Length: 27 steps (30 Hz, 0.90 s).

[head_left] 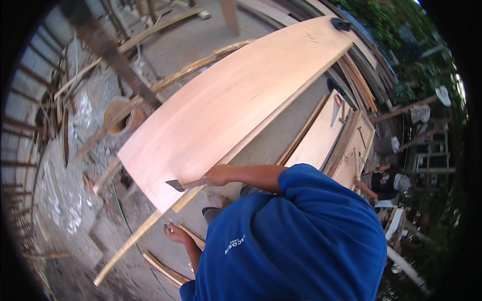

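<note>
A large pale plywood sheet (226, 100) lies slanted across the middle of the view. My right hand (218, 175) grips the wooden handle of a tool with a dark metal head (175, 184), and the head rests at the sheet's near edge. Lower down, my left hand (175, 233) holds the end of a thin wooden strip (193, 237) just above the ground. A long wooden batten (130, 246) runs along the sheet's near edge, between the two hands. My blue shirt (301, 241) fills the lower right and hides the ground beneath it.
A round bucket (118, 118) stands left of the sheet among rubble and scrap wood. A green hose (125, 220) crosses the ground. Boards (321, 135) carrying hand tools lie on the right. Another person (384, 183) in a dark shirt crouches at the far right. A small black object (341, 23) sits on the sheet's far end.
</note>
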Each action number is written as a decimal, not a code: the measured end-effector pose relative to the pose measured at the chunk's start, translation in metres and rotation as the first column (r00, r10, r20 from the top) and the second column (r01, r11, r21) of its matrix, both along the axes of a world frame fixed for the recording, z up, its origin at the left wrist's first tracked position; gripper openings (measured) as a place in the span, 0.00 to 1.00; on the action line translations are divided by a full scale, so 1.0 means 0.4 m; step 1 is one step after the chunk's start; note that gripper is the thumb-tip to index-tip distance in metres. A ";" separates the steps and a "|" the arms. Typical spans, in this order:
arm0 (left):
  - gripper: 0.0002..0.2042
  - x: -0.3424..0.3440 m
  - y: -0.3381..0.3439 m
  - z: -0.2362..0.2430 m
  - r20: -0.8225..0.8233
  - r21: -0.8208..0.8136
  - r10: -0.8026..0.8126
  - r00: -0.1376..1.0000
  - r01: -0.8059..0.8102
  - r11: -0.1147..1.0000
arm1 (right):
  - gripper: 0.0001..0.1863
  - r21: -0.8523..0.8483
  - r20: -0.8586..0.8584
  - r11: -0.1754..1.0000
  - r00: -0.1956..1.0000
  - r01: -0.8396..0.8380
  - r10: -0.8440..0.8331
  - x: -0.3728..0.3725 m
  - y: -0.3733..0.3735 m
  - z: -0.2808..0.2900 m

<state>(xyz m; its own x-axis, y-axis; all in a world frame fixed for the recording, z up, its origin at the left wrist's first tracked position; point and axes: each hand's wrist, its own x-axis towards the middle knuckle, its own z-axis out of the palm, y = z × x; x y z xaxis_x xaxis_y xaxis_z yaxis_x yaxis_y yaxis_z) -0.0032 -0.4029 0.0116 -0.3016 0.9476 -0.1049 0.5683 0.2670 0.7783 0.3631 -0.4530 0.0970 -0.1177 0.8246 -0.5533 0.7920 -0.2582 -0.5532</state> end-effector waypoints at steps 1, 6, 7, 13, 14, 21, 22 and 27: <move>0.22 0.021 -0.001 0.048 -0.089 0.079 -0.068 0.994 0.075 0.994 | 0.29 0.003 0.013 0.998 0.998 0.059 -0.059 0.038 -0.064 0.012; 0.24 0.290 0.079 0.083 -0.386 0.079 -0.590 0.709 0.663 0.745 | 0.29 0.097 0.123 0.921 0.914 0.377 -0.387 0.299 -0.431 -0.006; 0.30 0.343 0.095 0.073 -0.421 0.019 -0.625 0.657 0.696 0.718 | 0.29 0.115 0.115 0.886 0.880 0.450 -0.462 0.336 -0.486 0.040; 0.43 0.754 0.024 0.103 -0.402 -0.403 -0.767 0.500 0.655 0.639 | 0.30 -0.002 0.178 0.429 0.423 0.903 -0.889 0.419 -0.993 0.023; 0.45 0.787 0.018 0.084 -0.450 -0.434 -0.716 0.534 0.570 0.698 | 0.30 -0.099 0.172 0.291 0.304 0.952 -0.937 0.405 -1.056 0.039; 0.49 0.814 0.034 0.083 -0.589 -0.412 -0.572 0.571 0.396 0.821 | 0.28 -0.185 0.171 -0.319 -0.289 0.930 -0.942 0.154 -1.327 -0.056; 0.50 0.802 0.050 0.098 -0.617 -0.393 -0.537 0.575 0.367 0.843 | 0.28 -0.219 0.187 -0.402 -0.366 0.889 -0.912 0.108 -1.323 -0.064; 0.55 0.832 0.072 0.010 -0.696 -0.477 -0.603 0.389 0.377 0.794 | 0.26 -0.221 0.262 -0.435 -0.377 0.873 -0.888 -0.056 -1.483 -0.287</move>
